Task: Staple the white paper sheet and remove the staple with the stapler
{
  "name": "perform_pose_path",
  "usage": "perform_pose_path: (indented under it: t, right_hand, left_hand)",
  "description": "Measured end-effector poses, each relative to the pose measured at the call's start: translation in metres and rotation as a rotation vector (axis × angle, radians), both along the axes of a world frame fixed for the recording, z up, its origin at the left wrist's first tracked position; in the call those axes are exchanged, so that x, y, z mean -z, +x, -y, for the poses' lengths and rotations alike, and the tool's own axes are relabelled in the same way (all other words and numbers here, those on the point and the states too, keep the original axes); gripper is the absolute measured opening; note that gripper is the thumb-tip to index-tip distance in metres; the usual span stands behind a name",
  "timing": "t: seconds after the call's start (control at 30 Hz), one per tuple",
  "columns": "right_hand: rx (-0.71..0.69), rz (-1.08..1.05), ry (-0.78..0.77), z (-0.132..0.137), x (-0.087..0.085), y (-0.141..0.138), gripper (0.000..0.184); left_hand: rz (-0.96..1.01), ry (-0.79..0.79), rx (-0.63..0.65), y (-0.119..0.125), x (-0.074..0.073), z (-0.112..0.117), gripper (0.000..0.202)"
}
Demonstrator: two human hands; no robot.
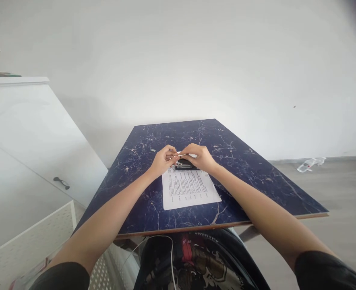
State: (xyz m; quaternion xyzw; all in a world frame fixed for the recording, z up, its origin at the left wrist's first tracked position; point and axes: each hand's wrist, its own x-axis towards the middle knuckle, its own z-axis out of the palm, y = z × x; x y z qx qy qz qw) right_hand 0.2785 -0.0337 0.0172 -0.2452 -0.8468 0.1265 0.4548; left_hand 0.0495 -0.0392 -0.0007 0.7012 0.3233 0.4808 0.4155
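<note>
My left hand (162,162) and my right hand (199,156) meet over the middle of the table, fingertips almost touching. Both are closed in a pinch on a small thin white piece (182,155), too small to name. Just beneath them lies a black object with a silver metal part (184,165), partly covered by my fingers; its kind is hard to make out. It rests at the far end of a printed sheet of paper (190,189), which lies flat with its near edge towards me.
The table (129,209) has a dark blue marbled top. A small pale bit (153,150) lies left of my hands. At left stand a white cabinet (30,133) and a perforated white basket (45,229). A white cable (172,257) hangs by my lap. Clear plastic packaging (309,164) lies on the floor.
</note>
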Motion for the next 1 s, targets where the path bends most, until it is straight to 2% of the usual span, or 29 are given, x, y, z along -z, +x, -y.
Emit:
perform_pose_path:
  t: [0.07, 0.13, 0.2, 0.27, 0.33, 0.47, 0.63, 0.77, 0.87, 1.0]
  right_hand:
    - [0.142, -0.077, -0.095, -0.01, -0.001, 0.011, 0.019]
    - [0.339, -0.155, -0.223, -0.025, 0.0, 0.031, 0.023]
    - [0.541, -0.152, -0.354, -0.045, 0.007, 0.059, 0.024]
    - [0.69, -0.067, -0.449, -0.063, 0.019, 0.087, 0.018]
    - [0.767, -0.009, -0.514, -0.077, 0.031, 0.11, 0.016]
    - [0.843, 0.046, -0.556, -0.093, 0.047, 0.127, 0.02]
    - [0.89, 0.083, -0.441, -0.096, 0.048, 0.116, 0.041]
    - [0.812, 0.163, -0.313, -0.092, 0.046, 0.101, 0.029]
    - [0.765, 0.191, -0.29, -0.086, 0.046, 0.091, 0.022]
    - [0.725, 0.196, -0.297, -0.081, 0.045, 0.083, 0.021]
  left_hand:
    - [-0.11, 0.096, -0.091, -0.015, 0.002, -0.012, 0.023]
    - [-0.236, 0.226, -0.311, -0.036, 0.005, -0.029, 0.017]
    - [-0.369, 0.275, -0.454, -0.059, 0.013, -0.047, 0.014]
    - [-0.45, 0.255, -0.503, -0.076, 0.022, -0.062, 0.018]
    - [-0.534, 0.194, -0.492, -0.084, 0.031, -0.071, 0.019]
    - [-0.663, 0.159, -0.468, -0.083, 0.037, -0.075, 0.017]
    - [-0.729, 0.151, -0.482, -0.082, 0.027, -0.072, 0.02]
    - [-0.784, 0.135, -0.495, -0.084, 0.02, -0.067, 0.02]
    - [-0.805, 0.151, -0.506, -0.078, 0.014, -0.06, 0.019]
    - [-0.62, 0.214, -0.493, -0.062, 0.006, -0.05, 0.016]
